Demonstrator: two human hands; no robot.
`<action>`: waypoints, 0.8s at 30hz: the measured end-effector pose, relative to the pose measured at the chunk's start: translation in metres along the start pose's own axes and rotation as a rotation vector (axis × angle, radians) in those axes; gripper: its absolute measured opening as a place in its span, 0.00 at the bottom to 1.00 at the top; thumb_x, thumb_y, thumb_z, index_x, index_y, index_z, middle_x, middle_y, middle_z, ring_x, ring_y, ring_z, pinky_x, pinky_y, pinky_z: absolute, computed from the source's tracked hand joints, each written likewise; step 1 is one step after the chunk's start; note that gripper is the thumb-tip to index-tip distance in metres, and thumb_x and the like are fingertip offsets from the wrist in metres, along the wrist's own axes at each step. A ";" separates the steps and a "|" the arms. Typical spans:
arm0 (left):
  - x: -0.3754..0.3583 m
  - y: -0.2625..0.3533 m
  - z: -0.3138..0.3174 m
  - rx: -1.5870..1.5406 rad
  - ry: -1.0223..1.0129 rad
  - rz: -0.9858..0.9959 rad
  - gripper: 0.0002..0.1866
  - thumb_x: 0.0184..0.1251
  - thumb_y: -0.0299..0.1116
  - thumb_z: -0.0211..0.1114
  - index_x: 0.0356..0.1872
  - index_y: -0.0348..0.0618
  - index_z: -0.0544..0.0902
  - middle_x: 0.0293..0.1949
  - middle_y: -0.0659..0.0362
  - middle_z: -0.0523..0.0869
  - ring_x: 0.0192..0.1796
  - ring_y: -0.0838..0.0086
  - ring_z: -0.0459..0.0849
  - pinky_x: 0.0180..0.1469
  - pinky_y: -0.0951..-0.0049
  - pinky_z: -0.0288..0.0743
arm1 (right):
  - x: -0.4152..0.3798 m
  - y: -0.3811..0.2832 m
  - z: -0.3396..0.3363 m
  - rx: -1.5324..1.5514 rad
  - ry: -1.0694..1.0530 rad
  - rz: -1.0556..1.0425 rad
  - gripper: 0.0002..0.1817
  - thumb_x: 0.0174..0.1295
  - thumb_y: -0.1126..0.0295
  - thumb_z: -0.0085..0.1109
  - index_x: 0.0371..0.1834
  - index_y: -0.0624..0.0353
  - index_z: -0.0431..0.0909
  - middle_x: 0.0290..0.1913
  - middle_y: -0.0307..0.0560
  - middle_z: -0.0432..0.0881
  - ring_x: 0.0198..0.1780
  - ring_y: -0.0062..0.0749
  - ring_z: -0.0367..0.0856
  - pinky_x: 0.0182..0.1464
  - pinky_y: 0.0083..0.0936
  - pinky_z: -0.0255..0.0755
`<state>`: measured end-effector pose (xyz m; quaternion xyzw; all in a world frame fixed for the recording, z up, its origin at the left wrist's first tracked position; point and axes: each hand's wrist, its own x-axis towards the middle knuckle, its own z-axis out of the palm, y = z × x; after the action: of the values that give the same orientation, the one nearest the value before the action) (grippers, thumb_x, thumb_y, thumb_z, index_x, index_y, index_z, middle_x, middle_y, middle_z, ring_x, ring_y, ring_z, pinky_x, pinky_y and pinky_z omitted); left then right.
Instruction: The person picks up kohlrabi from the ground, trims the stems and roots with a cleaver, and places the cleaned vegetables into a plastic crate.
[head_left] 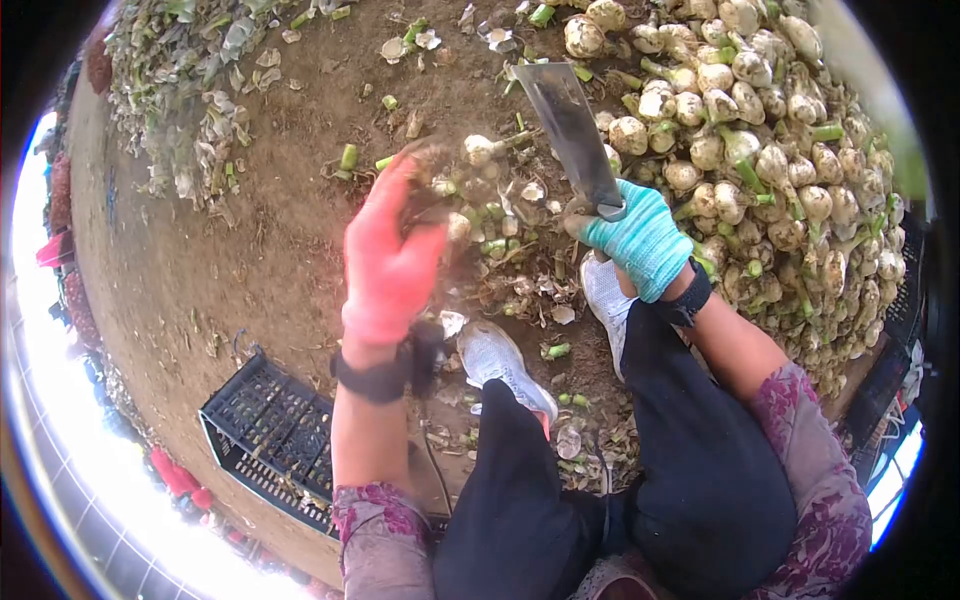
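Observation:
My right hand (640, 240), in a teal knit glove, is closed on the handle of a cleaver (568, 125). Its broad dark blade points up and to the left, beside the pile of garlic bulbs (740, 150). In a coral-pink glove, my left hand (393, 255) hovers over the dirt, blurred by motion. Its thumb and fingers stand apart in a C shape, their tips brown and smeared, and no bulb shows between them. A garlic bulb (480, 150) with a short stem lies just beyond its fingertips. Cut stem pieces (495, 245) litter the ground between my hands.
A black plastic crate (275, 420) lies at the lower left. Dry leaves and skins (185, 110) are heaped at the upper left. My shoes (500, 365) rest among loose trimmings, with my knees below my hands. Dark crates (885, 350) stand behind the garlic at right.

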<state>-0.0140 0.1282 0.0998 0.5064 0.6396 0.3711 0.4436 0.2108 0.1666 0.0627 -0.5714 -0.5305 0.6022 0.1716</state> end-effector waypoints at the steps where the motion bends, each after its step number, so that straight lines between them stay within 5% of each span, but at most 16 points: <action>1: 0.002 -0.027 -0.003 0.542 -0.030 0.126 0.32 0.42 0.12 0.51 0.55 0.46 0.67 0.54 0.53 0.71 0.57 0.63 0.69 0.56 0.70 0.66 | 0.000 -0.002 -0.002 -0.044 0.015 0.041 0.15 0.44 0.67 0.66 0.34 0.62 0.76 0.23 0.40 0.78 0.21 0.18 0.72 0.24 0.18 0.67; 3: -0.004 -0.073 0.000 1.077 -0.194 0.098 0.34 0.37 0.18 0.57 0.52 0.57 0.69 0.57 0.55 0.67 0.62 0.60 0.61 0.61 0.60 0.56 | 0.001 0.004 -0.004 -0.119 0.012 0.047 0.15 0.44 0.67 0.66 0.34 0.62 0.76 0.23 0.40 0.78 0.22 0.18 0.73 0.24 0.18 0.67; 6: -0.001 -0.097 0.006 1.023 -0.258 0.211 0.32 0.34 0.19 0.59 0.50 0.49 0.69 0.53 0.55 0.70 0.61 0.61 0.62 0.59 0.52 0.54 | 0.000 0.001 -0.001 -0.196 0.004 0.067 0.14 0.44 0.68 0.65 0.33 0.61 0.77 0.24 0.40 0.78 0.22 0.20 0.74 0.24 0.19 0.67; 8: -0.002 -0.091 0.008 0.978 -0.238 0.155 0.31 0.34 0.20 0.61 0.49 0.46 0.69 0.51 0.55 0.72 0.59 0.61 0.65 0.59 0.54 0.54 | 0.002 0.001 0.001 -0.323 -0.019 0.011 0.23 0.43 0.57 0.66 0.37 0.65 0.75 0.29 0.54 0.80 0.30 0.36 0.80 0.34 0.27 0.72; 10: -0.004 -0.082 0.015 0.932 -0.223 0.105 0.29 0.35 0.22 0.62 0.48 0.43 0.70 0.48 0.56 0.75 0.57 0.61 0.67 0.60 0.56 0.54 | -0.006 -0.008 0.007 -0.305 -0.007 -0.043 0.20 0.44 0.59 0.64 0.34 0.64 0.75 0.28 0.54 0.79 0.30 0.39 0.80 0.33 0.28 0.72; 12: -0.012 -0.074 0.025 -0.004 -0.058 -0.381 0.27 0.38 0.25 0.64 0.46 0.40 0.70 0.41 0.60 0.79 0.50 0.66 0.74 0.59 0.64 0.58 | -0.011 -0.007 0.011 -0.285 0.012 -0.085 0.16 0.45 0.61 0.63 0.32 0.62 0.76 0.27 0.53 0.79 0.29 0.41 0.79 0.32 0.29 0.72; 13: -0.019 -0.078 0.028 -0.338 -0.009 -0.358 0.26 0.44 0.28 0.66 0.48 0.41 0.68 0.37 0.62 0.79 0.43 0.71 0.78 0.53 0.71 0.66 | -0.012 -0.002 0.013 -0.410 0.011 -0.258 0.14 0.44 0.64 0.62 0.31 0.61 0.75 0.26 0.52 0.78 0.29 0.43 0.78 0.31 0.30 0.72; 16: -0.038 -0.123 0.037 -0.235 -0.114 -0.161 0.26 0.48 0.28 0.65 0.51 0.41 0.66 0.40 0.59 0.79 0.42 0.72 0.78 0.48 0.73 0.72 | -0.017 0.001 0.016 -0.617 -0.030 -0.523 0.13 0.41 0.67 0.60 0.30 0.60 0.74 0.24 0.51 0.75 0.28 0.45 0.76 0.30 0.32 0.70; 18: -0.050 -0.090 0.044 -0.220 -0.007 -0.047 0.29 0.54 0.32 0.62 0.57 0.42 0.61 0.46 0.53 0.76 0.46 0.68 0.77 0.49 0.70 0.72 | -0.020 0.001 0.019 -0.776 -0.111 -0.706 0.15 0.37 0.69 0.58 0.31 0.60 0.73 0.24 0.50 0.72 0.28 0.44 0.75 0.28 0.33 0.69; 20: -0.044 -0.047 0.040 -1.608 -0.101 -0.540 0.26 0.64 0.48 0.48 0.56 0.40 0.63 0.45 0.54 0.76 0.44 0.69 0.78 0.48 0.71 0.73 | -0.025 -0.005 0.018 -0.782 -0.127 -0.796 0.16 0.36 0.69 0.57 0.32 0.61 0.73 0.24 0.49 0.72 0.28 0.43 0.75 0.28 0.32 0.69; 21: -0.050 -0.047 0.040 -1.101 -0.042 -0.316 0.28 0.64 0.51 0.46 0.57 0.39 0.63 0.49 0.51 0.75 0.48 0.66 0.77 0.50 0.70 0.72 | -0.027 -0.008 0.020 -0.759 -0.113 -0.810 0.16 0.35 0.71 0.59 0.32 0.60 0.73 0.24 0.48 0.72 0.28 0.42 0.75 0.29 0.32 0.68; 24: -0.066 -0.048 0.053 -0.894 0.250 -0.096 0.27 0.64 0.48 0.49 0.57 0.38 0.63 0.46 0.50 0.76 0.45 0.65 0.78 0.49 0.68 0.73 | -0.027 -0.009 0.026 -0.732 -0.104 -0.809 0.18 0.32 0.72 0.61 0.32 0.59 0.74 0.25 0.46 0.73 0.29 0.42 0.75 0.30 0.33 0.68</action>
<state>0.0266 0.0549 0.0503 0.1869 0.4880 0.6476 0.5545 0.1926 0.1368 0.0783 -0.3136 -0.8906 0.2918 0.1528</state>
